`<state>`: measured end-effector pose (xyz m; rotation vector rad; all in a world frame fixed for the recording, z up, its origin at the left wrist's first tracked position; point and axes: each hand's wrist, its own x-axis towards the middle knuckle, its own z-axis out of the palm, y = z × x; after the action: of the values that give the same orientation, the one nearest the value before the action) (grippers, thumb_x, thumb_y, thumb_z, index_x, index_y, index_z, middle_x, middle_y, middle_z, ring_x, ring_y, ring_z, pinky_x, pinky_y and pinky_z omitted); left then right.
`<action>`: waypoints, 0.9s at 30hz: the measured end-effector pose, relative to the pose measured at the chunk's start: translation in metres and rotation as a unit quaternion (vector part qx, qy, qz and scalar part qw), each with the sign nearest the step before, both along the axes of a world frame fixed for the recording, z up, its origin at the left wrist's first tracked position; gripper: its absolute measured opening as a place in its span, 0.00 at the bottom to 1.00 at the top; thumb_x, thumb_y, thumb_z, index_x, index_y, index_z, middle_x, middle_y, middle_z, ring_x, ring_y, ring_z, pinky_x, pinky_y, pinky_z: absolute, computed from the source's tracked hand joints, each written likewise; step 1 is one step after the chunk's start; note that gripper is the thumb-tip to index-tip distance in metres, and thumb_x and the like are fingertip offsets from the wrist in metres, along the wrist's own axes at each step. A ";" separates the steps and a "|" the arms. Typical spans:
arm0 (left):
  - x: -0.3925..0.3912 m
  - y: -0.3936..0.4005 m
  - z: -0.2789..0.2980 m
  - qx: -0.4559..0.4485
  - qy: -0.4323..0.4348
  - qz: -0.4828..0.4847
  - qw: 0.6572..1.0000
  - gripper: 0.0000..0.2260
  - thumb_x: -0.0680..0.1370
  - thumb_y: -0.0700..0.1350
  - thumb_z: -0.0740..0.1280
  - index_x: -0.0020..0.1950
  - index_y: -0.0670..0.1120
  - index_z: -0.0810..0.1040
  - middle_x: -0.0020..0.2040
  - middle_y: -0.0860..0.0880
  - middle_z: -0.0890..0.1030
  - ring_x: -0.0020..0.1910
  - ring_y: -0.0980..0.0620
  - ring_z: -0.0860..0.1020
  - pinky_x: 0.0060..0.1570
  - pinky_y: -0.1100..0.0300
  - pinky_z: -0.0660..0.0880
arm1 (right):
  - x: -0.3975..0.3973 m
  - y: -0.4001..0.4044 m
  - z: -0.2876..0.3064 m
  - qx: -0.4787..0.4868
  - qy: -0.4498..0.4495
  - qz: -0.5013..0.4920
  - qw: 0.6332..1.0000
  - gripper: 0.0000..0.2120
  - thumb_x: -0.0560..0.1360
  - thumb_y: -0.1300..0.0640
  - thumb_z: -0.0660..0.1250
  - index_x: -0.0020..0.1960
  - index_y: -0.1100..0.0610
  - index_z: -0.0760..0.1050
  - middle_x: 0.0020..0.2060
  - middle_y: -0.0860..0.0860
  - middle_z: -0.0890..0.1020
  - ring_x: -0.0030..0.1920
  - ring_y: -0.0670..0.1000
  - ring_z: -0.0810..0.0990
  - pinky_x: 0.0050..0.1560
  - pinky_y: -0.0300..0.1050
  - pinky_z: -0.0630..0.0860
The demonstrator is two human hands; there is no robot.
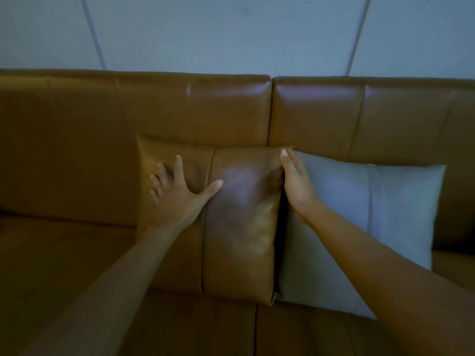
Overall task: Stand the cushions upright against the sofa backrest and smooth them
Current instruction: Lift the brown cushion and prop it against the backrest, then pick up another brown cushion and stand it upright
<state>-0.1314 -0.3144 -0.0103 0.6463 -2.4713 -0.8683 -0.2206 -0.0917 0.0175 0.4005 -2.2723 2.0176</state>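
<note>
Brown cushion [239,219] upright against sofa backrest [180,111]. Left hand [177,191] flat on its front, fingers spread. Right hand [295,183] grips its right edge, thumb on top corner. Grey cushion [372,227] touching, right of it.

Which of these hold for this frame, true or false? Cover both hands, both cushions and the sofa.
1. The left hand lies flat, fingers spread, on the tan leather cushion. True.
2. The right hand rests on the sofa seat. False: it sits at the tan cushion's right edge, between it and the grey fabric cushion.
3. The grey cushion lies flat on the seat. False: it leans against the brown leather sofa backrest.
4. The two cushions stand side by side. True.
</note>
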 end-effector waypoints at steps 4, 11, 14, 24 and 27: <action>-0.007 0.043 0.000 -0.061 -0.035 -0.054 0.996 0.56 0.59 0.84 0.52 0.80 0.59 0.41 0.82 0.45 0.39 0.79 0.38 0.36 0.73 0.32 0.40 | 0.007 0.031 0.010 -0.002 0.014 0.014 1.000 0.29 0.81 0.41 0.55 0.78 0.52 0.60 0.75 0.47 0.66 0.74 0.46 0.62 0.74 0.44 0.55; -0.016 0.149 0.000 -0.107 -0.059 -0.110 0.986 0.58 0.55 0.85 0.47 0.80 0.60 0.39 0.81 0.46 0.36 0.78 0.41 0.32 0.71 0.28 0.37 | 0.021 0.139 0.010 0.036 0.021 -0.030 0.999 0.27 0.81 0.41 0.55 0.77 0.50 0.62 0.75 0.46 0.66 0.73 0.42 0.63 0.68 0.37 0.55; -0.025 0.221 0.005 -0.145 -0.053 -0.144 0.977 0.58 0.55 0.86 0.45 0.80 0.60 0.39 0.81 0.46 0.35 0.78 0.41 0.31 0.71 0.30 0.36 | 0.025 0.201 0.007 0.026 0.023 -0.077 0.996 0.25 0.81 0.43 0.57 0.76 0.52 0.65 0.73 0.48 0.69 0.73 0.45 0.65 0.72 0.41 0.58; -0.007 0.499 -0.031 -0.262 -0.050 -0.399 0.877 0.46 0.64 0.82 0.43 0.78 0.65 0.37 0.80 0.51 0.33 0.76 0.48 0.29 0.72 0.37 0.33 | 0.050 0.432 -0.080 0.265 -0.099 -0.150 0.947 0.29 0.80 0.36 0.49 0.77 0.47 0.59 0.77 0.52 0.62 0.76 0.54 0.59 0.74 0.55 0.58; 0.000 0.558 -0.067 -0.264 -0.109 -0.436 0.854 0.45 0.65 0.81 0.42 0.79 0.65 0.42 0.82 0.51 0.38 0.79 0.47 0.33 0.74 0.36 0.36 | 0.064 0.499 -0.116 0.438 -0.115 -0.145 0.880 0.29 0.80 0.37 0.45 0.79 0.45 0.53 0.79 0.52 0.57 0.78 0.55 0.52 0.75 0.55 0.50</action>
<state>-0.1318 0.2438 -0.0775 -0.6650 -3.0216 -0.3194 -0.1571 0.4072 -0.0988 -0.1627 -3.0527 0.8358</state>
